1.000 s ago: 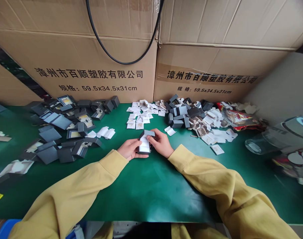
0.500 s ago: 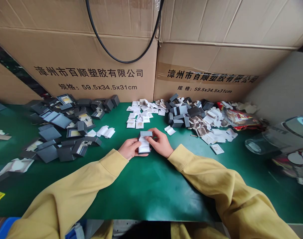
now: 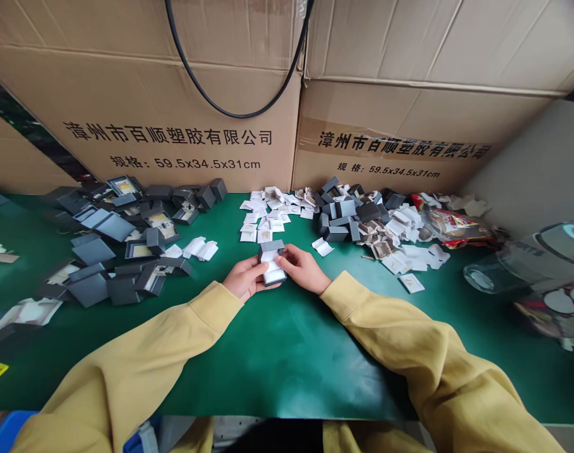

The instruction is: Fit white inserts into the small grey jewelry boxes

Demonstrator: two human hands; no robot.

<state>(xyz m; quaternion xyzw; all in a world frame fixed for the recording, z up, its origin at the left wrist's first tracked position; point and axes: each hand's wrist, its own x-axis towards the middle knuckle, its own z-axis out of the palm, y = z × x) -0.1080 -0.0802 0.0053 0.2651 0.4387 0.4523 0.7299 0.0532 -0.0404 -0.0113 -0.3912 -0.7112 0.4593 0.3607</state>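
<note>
Between both hands, above the green table (image 3: 287, 352), is a small dark grey hinged box (image 3: 271, 246) with its lid raised and a white lining (image 3: 274, 275) inside. My left hand (image 3: 246, 277) grips its left side, thumb on the white lining and fingers passing underneath. On the other side my right hand (image 3: 304, 269) holds the box too, with thumb and fingertips at the lining and lid. Just beyond the box lie several folded white inserts (image 3: 264, 224). The undersides of the fingers are hidden.
A heap of dark grey boxes (image 3: 93, 248) spreads over the left side. More grey boxes (image 3: 346, 209) and white inserts (image 3: 405, 223) are piled back right, near a red plastic packet (image 3: 457, 228). A clear jar (image 3: 489, 272) lies far right. Large cartons (image 3: 183, 94) stand behind, under a hanging black cable (image 3: 240, 116).
The box has tilted slightly in my hands, its top leaning left and back. My right thumb has moved in from the box's edge onto the white lining.
</note>
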